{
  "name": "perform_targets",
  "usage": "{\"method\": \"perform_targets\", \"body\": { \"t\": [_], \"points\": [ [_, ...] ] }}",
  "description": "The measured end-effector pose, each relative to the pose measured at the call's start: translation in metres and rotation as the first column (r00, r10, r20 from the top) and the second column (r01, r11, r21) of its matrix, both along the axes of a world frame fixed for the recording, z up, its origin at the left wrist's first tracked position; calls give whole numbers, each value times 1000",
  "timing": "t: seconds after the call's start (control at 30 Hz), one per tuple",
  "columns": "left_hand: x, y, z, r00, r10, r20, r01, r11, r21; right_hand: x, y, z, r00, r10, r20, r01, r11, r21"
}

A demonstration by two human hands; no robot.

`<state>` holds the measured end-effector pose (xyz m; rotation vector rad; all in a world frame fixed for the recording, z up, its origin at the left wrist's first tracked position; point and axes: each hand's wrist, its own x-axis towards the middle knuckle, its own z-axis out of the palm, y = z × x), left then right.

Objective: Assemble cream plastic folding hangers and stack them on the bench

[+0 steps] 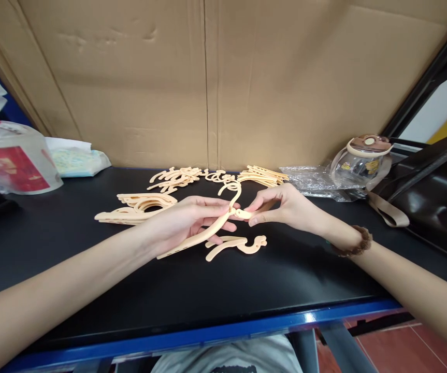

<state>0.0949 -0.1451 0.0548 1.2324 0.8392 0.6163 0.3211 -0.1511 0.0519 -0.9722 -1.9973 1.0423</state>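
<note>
The left hand (186, 220) is closed around a hanger arm (198, 239), a long, flat, gently bowed strip of smooth peach plastic that lies across the fingers and runs down past the heel of the palm. At the upper end of the strip, right at the grip, a thin hook (235, 190) of the same plastic curls up and away.

The right hand (285, 207) meets it from the other side. Its thumb and forefinger are pinched narrowly on a second piece (243, 213), whose small rounded end touches the joint where hook and arm meet. The rest of that piece is hidden under the fingers. A bracelet (357, 243) of round brown beads circles the right wrist.

Just below the grip, two loose curved parts (239, 244) lie on the matte black table (169, 290), one ending in a rounded knob. Beyond the left hand sits a flat stack of bowed arms (141, 204). Behind the grip is a scatter of hooks (176, 177), and behind the right hand a bundle of straighter strips (264, 176).

Farther out past the right hand lie a crinkled clear wrapper (312, 181), a clear rounded jar (363, 158) with a brown lid, and a dark, glossy leather-like bag (436, 191). Far out on the left-hand side are a soft tissue pack (77, 158) and a milky plastic bag (11, 166) with red print. A creased cardboard sheet (207, 77) stands behind everything.
</note>
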Motion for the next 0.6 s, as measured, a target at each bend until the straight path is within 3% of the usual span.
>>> {"method": "perform_targets", "body": {
  "t": [0.43, 0.6],
  "points": [
    [1, -2, 2, 1000, -22, 7, 22, 999, -24, 1, 0, -3, 997, -14, 79, 1, 988, 151],
    [1, -2, 0, 999, -30, -14, 30, 1000, 0, 1, 0, -4, 997, -12, 70, 3, 992, 127]
  ]
}}
